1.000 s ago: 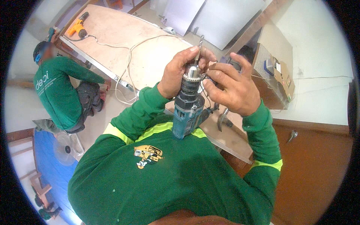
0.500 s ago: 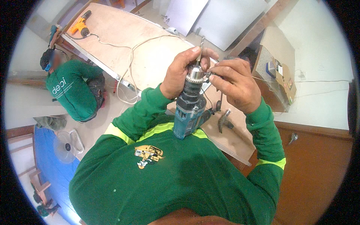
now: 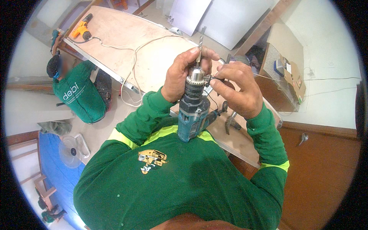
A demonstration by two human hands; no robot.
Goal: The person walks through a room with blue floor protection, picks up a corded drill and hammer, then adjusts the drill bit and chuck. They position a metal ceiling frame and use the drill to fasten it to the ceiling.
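A teal and black power drill (image 3: 189, 119) stands nose up against the front of my green shirt. Its metal chuck (image 3: 196, 75) holds a long twist drill bit (image 3: 201, 41). My left hand (image 3: 177, 74) closes round the bit just above the chuck, thumb on one side and fingers behind. From the other side, my right hand (image 3: 243, 90) pinches a dark chuck key (image 3: 209, 79) whose end meets the chuck's toothed ring. The fingers partly hide the key.
A wooden panel (image 3: 115, 34) on the worktable carries a yellow drill (image 3: 82, 30) and a pale cable (image 3: 134, 63). A hammer (image 3: 230, 122) lies beside my right forearm. At the left, a person in green (image 3: 78, 94) crouches near a fan (image 3: 71, 152). A box (image 3: 281, 65) stands right.
The chuck and bit have shifted slightly left, with the bit's tip a little higher. My hands keep their grips. The person at the left has shifted posture slightly.
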